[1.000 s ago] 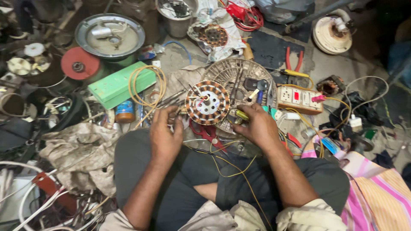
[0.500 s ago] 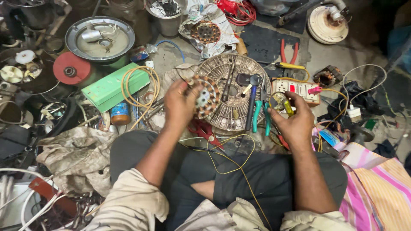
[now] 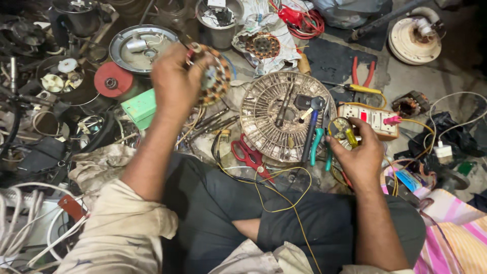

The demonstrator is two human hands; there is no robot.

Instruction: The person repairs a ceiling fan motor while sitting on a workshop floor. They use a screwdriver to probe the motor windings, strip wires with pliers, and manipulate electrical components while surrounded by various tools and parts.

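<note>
My left hand [image 3: 175, 83] is raised at the upper left and grips a round copper-wound fan stator [image 3: 215, 76], holding it tilted on edge above the floor. My right hand [image 3: 357, 152] is low at the right, fingers closed around a yellow-handled tool [image 3: 350, 136] with yellow wire coiled by it, next to the white switch board [image 3: 373, 117]. Between my hands lies a round slotted metal fan cover [image 3: 271, 116] with teal-handled pliers [image 3: 315, 144] and a dark tool on it. Red scissors [image 3: 248, 155] lie by my knee. A yellow wire [image 3: 284, 203] trails over my lap.
A second stator [image 3: 263, 44] rests on cloth at the back. Red pliers [image 3: 361, 71], a green box [image 3: 139, 106], a red disc [image 3: 112, 80], a round metal pan [image 3: 139, 46], a white fan housing [image 3: 413, 36] and tangled cables crowd the floor. Striped cloth [image 3: 456, 233] lies at right.
My left hand lifted the stator off the fan cover and carried it up and to the left. My right hand moved right toward the switch board and closed on the yellow-handled tool.
</note>
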